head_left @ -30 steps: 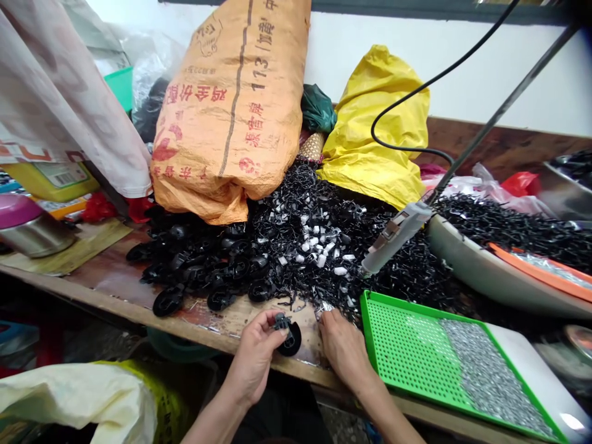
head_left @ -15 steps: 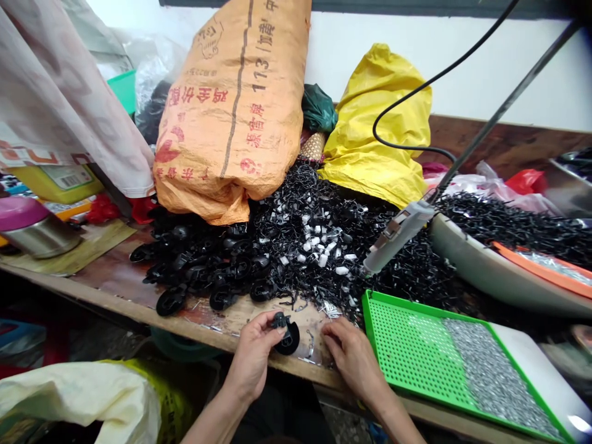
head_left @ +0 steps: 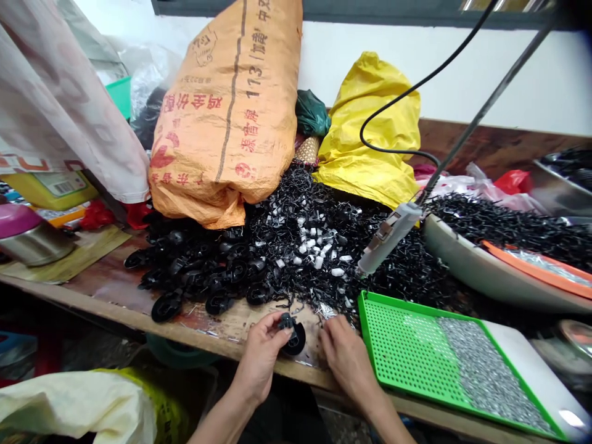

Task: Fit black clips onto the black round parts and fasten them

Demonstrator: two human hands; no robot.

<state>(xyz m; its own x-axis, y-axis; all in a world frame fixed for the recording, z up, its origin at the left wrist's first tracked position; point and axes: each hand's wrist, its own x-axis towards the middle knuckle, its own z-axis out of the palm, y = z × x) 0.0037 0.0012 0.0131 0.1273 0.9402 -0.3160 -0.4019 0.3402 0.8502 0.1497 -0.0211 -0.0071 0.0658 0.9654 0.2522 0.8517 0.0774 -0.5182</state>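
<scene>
My left hand (head_left: 261,357) pinches a small black caster wheel (head_left: 296,339) between thumb and fingers, its round wheel facing right, just above the front of the wooden bench. To the right, my right hand (head_left: 345,351) rests low over the bench with its fingers curled together. Its fingertips are beside a little heap of thin metal pins (head_left: 327,310); whether they hold a pin is hidden. Behind both hands spreads a pile of small black parts (head_left: 296,203) with white pieces (head_left: 317,246) among it. More black casters (head_left: 219,302) lie to the left.
A green perforated tray (head_left: 402,345) with small metal pieces stands at right. A grey electric screwdriver (head_left: 388,237) hangs from a rod above the pile. An orange sack (head_left: 222,123) and a yellow bag (head_left: 370,135) stand behind. A steel container (head_left: 41,237) sits at far left.
My left hand has shifted slightly right with the caster, closer to my right hand. My right fingers have drawn closer together by the pins. The view has shifted a little.
</scene>
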